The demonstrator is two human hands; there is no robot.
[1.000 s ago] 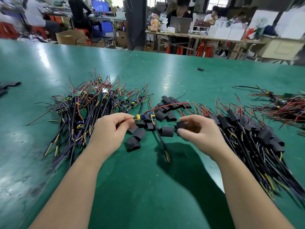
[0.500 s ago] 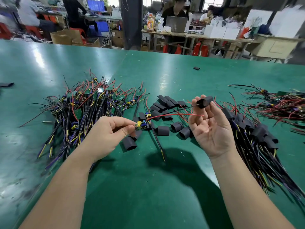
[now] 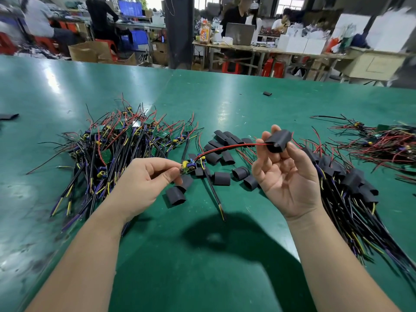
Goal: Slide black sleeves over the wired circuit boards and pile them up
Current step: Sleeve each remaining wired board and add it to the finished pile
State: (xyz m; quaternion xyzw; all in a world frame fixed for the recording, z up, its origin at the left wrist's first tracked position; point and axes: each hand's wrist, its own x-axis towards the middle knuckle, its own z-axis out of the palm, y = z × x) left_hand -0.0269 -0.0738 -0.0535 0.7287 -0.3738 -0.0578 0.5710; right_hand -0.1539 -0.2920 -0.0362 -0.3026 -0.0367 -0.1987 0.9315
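A small wired circuit board (image 3: 189, 168) is pinched between the thumb and fingertips of the left hand (image 3: 144, 181), low over the green table (image 3: 202, 266). A black sleeve (image 3: 278, 140) is gripped at the fingertips of the right hand (image 3: 286, 176), which is raised higher with its palm turned toward the person. The hands are kept apart and are linked only by the board's red wire (image 3: 227, 147), which is arched from the board across the gap and is fed into the open end of the sleeve. The board itself is not yet covered. A thicker black cable (image 3: 213, 194) is run from the board back toward the person, its tip lying on the table between the forearms. Between the two hands and just beyond them, loose black sleeves (image 3: 221, 178) are scattered on the table, several touching one another. Outside the left hand and beyond it, a heap of bare wired boards (image 3: 117, 149) is spread. Outside the right hand, a pile of boards already sleeved (image 3: 351, 183) is laid, its cables fanned back alongside the right forearm. Farther out past that pile, a tangle of red and black wires (image 3: 382, 143) is seen.
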